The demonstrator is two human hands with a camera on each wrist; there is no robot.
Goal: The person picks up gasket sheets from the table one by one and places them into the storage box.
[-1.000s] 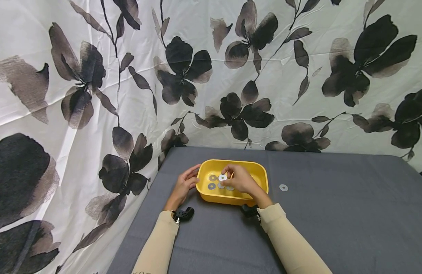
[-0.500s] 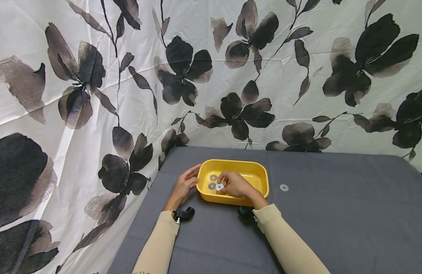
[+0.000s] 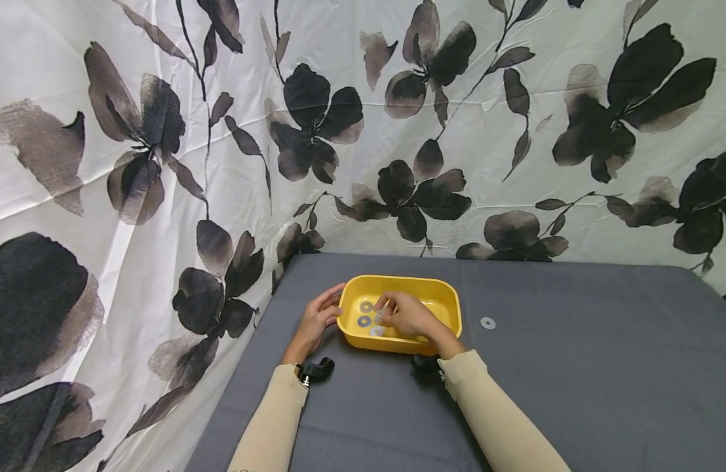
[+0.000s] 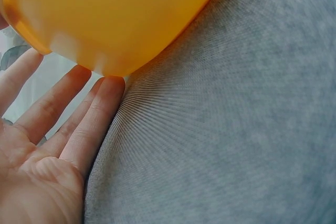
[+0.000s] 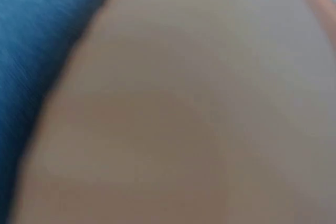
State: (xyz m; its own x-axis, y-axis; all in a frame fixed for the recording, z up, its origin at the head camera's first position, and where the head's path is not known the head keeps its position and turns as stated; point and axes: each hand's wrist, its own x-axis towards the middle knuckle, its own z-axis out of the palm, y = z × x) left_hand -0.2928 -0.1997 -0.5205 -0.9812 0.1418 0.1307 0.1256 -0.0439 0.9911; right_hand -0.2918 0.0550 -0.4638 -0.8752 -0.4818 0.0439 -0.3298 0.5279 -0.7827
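In the head view, my left hand (image 3: 313, 326) lies against the left end of a yellow tray (image 3: 451, 308). The left wrist view shows its fingers (image 4: 94, 119) nearly straight, tips touching the tray's outer wall. My right hand (image 3: 409, 314) reaches down inside the tray, thumb and fingertips pinching a flat metal washer (image 3: 379, 316), partly covered by the fingers. Beside it on the tray floor lie a small washer (image 3: 366, 307), a darker grey washer (image 3: 363, 321) and a paler washer (image 3: 377, 331). A blurred pale surface fills most of the right wrist view.
One more washer (image 3: 488, 323) lies on the grey cloth-covered table (image 3: 575, 367), right of the tray. Behind and to the left hangs a white curtain (image 3: 233, 52) with dark flowers. Each wrist wears a black camera mount (image 3: 318, 368).
The right hand has lowered a bright washer towards the tray's near side; a pale washer now lies there, and the fingertips sit just beyond it. The left hand has stayed put.
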